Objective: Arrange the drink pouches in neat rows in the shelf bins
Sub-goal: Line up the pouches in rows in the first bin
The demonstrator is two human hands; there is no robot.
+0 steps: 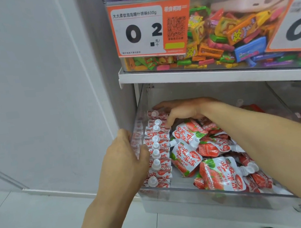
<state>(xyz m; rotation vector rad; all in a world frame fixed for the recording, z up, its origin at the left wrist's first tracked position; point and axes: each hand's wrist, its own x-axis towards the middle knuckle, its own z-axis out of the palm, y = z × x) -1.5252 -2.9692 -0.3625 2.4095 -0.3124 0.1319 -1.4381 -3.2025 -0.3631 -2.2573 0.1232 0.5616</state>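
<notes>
While the left hand (124,155) braces the bin (175,189) wall, fingers straight, right hand (182,111) rests loose-fingered on the row (158,147); loose pouches (208,156) lie just right, nearer it.

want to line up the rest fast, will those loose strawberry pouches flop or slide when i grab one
Probably floppy: the loose pouches lie bent and slumped over each other. Their glossy film looks slippery, so they may slide. The stiff white cap is likely the firmest place to grip.
</notes>
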